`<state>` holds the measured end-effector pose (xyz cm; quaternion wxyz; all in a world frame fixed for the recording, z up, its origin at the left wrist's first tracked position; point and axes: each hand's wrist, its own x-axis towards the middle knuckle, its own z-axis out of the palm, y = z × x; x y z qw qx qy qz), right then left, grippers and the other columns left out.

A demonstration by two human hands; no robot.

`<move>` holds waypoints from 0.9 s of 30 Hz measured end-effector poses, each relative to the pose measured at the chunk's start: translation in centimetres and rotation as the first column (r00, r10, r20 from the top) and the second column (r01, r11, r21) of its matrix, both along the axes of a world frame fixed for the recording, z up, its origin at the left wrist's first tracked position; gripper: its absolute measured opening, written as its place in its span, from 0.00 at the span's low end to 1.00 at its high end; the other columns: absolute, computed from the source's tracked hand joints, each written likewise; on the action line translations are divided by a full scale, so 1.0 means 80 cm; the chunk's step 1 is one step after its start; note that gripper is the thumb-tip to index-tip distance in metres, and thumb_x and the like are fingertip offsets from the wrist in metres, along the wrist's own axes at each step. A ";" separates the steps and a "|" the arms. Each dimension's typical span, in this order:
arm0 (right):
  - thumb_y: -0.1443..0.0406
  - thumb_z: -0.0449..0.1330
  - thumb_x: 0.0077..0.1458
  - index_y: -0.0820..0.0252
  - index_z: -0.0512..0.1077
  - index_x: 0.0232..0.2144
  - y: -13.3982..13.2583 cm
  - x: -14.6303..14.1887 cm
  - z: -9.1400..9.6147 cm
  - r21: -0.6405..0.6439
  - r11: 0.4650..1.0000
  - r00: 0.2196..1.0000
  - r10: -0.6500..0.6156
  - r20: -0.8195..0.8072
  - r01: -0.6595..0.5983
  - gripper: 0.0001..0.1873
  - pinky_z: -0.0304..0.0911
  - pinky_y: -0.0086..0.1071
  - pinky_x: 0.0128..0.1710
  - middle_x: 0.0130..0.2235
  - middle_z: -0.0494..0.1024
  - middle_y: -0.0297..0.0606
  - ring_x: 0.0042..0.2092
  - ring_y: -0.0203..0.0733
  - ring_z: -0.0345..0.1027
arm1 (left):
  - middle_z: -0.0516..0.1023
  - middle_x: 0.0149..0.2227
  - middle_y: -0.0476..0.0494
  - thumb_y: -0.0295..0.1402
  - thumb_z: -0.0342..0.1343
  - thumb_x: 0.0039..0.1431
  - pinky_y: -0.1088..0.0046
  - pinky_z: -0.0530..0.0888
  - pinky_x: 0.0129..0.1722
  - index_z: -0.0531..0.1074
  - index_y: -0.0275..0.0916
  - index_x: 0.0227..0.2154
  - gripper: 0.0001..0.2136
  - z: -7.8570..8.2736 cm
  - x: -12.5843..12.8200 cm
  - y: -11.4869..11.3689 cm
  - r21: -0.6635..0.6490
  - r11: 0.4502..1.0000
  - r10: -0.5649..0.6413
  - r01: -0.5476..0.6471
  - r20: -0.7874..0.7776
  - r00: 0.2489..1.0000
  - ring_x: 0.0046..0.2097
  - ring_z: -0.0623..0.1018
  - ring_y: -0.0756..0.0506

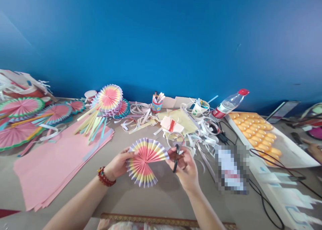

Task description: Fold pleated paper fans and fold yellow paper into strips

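Note:
A pleated paper fan (144,152), pink at its centre with yellow and lilac bands, is spread into most of a circle above the table, with a gap at its lower right. My left hand (120,163) is closed on the fan's left edge. My right hand (184,166) pinches the fan's right end and also has black-handled scissors (176,157) hooked on its fingers. The scissors' blades are hard to make out. Near the right hand lie curled white paper strips (205,139) and a pale card with a red mark (172,125).
Pink paper sheets (50,159) lie at left, beside finished rosettes (109,97) with paper tails. A decorated cup of pens (157,105) stands at the back. Rightward are a bottle (230,104), a tray of orange domed pieces (254,132), black cables (264,203) and a power strip (274,196).

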<state>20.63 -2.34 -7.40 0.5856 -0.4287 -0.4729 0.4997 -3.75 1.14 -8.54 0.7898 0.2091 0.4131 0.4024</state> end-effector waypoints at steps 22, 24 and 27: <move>0.67 0.67 0.54 0.52 0.71 0.37 -0.018 -0.005 0.018 0.089 0.996 0.992 0.020 0.123 -0.031 0.10 0.70 0.33 0.35 0.34 0.71 0.34 0.34 0.38 0.69 | 0.77 0.51 0.37 0.34 0.60 0.59 0.54 0.63 0.62 0.66 0.42 0.54 0.20 0.078 0.050 -0.024 0.697 0.205 0.422 0.687 -0.696 0.581 0.54 0.74 0.40; 0.66 0.66 0.54 0.53 0.71 0.37 -0.020 -0.006 0.023 0.094 0.996 0.989 -0.005 0.146 -0.009 0.09 0.71 0.34 0.35 0.35 0.71 0.35 0.35 0.39 0.69 | 0.78 0.48 0.38 0.31 0.58 0.60 0.58 0.68 0.58 0.68 0.41 0.51 0.15 0.079 0.054 -0.028 0.728 0.193 0.403 0.657 -0.670 0.624 0.52 0.76 0.41; 0.67 0.65 0.53 0.54 0.71 0.37 -0.021 -0.007 0.031 0.141 0.990 0.973 -0.048 0.227 0.016 0.09 0.71 0.34 0.35 0.35 0.72 0.36 0.35 0.40 0.70 | 0.78 0.46 0.38 0.26 0.55 0.62 0.62 0.72 0.52 0.69 0.41 0.49 0.13 0.078 0.061 -0.034 0.767 0.174 0.356 0.617 -0.634 0.687 0.50 0.76 0.42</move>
